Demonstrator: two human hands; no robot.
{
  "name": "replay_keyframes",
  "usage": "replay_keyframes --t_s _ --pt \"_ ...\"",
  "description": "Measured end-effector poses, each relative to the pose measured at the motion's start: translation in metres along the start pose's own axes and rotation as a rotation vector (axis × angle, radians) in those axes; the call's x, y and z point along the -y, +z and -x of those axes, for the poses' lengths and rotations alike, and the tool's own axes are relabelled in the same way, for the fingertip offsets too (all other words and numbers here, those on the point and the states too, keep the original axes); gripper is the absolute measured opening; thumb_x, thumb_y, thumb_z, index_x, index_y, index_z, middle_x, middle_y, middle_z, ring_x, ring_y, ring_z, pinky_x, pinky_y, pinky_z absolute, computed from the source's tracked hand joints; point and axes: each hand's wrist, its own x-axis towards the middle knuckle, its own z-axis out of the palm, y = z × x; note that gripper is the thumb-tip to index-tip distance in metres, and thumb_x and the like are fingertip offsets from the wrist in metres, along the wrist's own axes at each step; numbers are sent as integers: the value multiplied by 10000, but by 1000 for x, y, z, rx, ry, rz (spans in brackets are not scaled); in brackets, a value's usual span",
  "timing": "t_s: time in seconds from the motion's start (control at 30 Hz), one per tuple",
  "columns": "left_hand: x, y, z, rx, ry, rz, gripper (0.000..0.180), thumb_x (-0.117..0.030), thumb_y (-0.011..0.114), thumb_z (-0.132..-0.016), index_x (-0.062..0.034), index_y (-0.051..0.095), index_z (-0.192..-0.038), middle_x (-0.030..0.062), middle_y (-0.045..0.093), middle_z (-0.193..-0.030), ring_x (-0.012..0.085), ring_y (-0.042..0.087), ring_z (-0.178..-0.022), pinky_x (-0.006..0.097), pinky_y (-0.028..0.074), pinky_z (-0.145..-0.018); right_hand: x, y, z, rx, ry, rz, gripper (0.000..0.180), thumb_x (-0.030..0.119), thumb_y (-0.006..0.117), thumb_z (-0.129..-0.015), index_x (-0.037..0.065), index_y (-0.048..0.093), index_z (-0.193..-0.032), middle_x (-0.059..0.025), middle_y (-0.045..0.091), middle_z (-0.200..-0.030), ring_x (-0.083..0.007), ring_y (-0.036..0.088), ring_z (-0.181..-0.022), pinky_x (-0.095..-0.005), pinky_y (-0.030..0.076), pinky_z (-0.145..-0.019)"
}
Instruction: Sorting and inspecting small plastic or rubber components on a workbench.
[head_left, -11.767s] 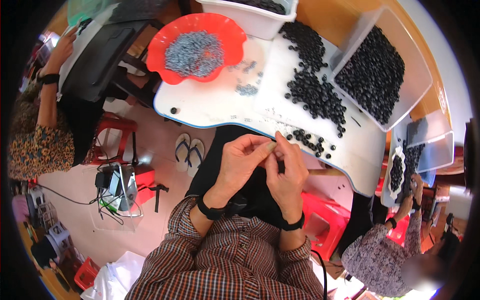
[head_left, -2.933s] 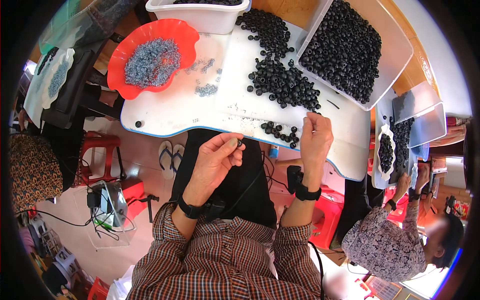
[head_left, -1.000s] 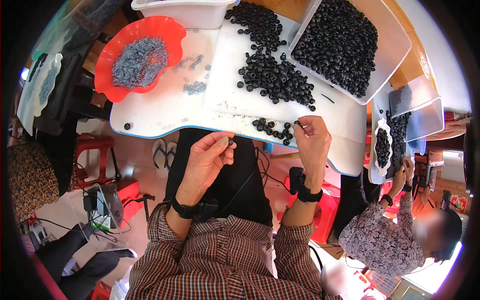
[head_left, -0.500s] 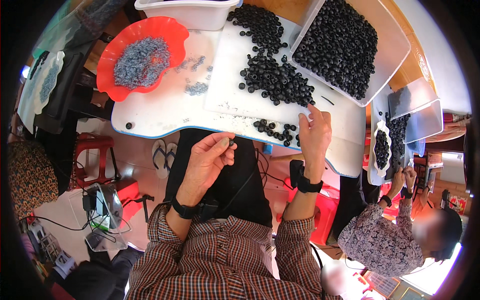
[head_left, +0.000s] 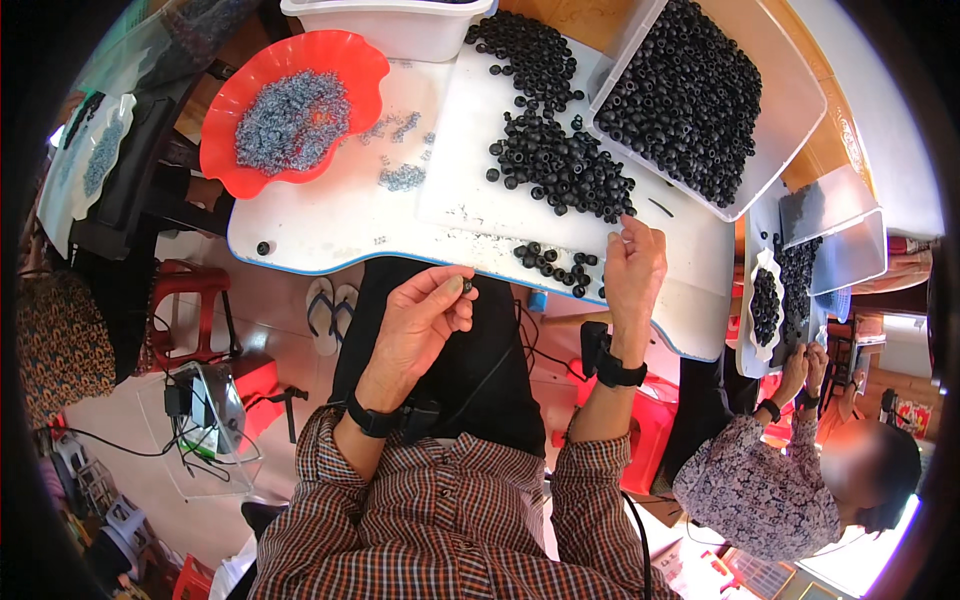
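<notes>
My left hand (head_left: 428,312) is closed in a pinch on a small black round part (head_left: 466,286), held just off the table's front edge. My right hand (head_left: 636,262) is above the table at the near right end of a pile of black round parts (head_left: 565,165). Its fingers are curled with the tips drawn together at the pile's edge; whether a part is between them is hidden. Left of this hand lies a smaller cluster of the same black parts (head_left: 557,267). Many of the parts show a hole in the middle.
A clear bin (head_left: 775,140) full of black parts is tilted at the back right. On the left, a red scalloped bowl (head_left: 368,75) holds small translucent pieces, several spilled beside it. A white tub (head_left: 390,30) stands behind. One black part (head_left: 263,248) lies far left. Another person (head_left: 770,490) works at the right.
My right hand's fingers have curled closer together at the pile's edge. My left hand keeps its pinch on the black part. The whole view has shifted slightly.
</notes>
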Motion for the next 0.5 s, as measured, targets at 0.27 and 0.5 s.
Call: replay_keyframes --t_s 0.27,0.5 --pt "0 0 1 -13 1 -3 234 -109 600 -943 31 625 -1128 118 668 -936 119 621 -720 236 522 -618 16 -4 1 51 27 -3 181 42 638 -815 3 682 -987 -166 578 -946 -233 594 -659 -349 497 -629" --pt "1 2 1 -2 -3 -10 234 -110 602 -942 32 627 -1126 125 664 -934 116 620 -718 232 522 -622 14 2 1 5 4 7 165 70 676 -812 21 693 -970 -144 589 -926 -212 593 -647 -338 494 -607"
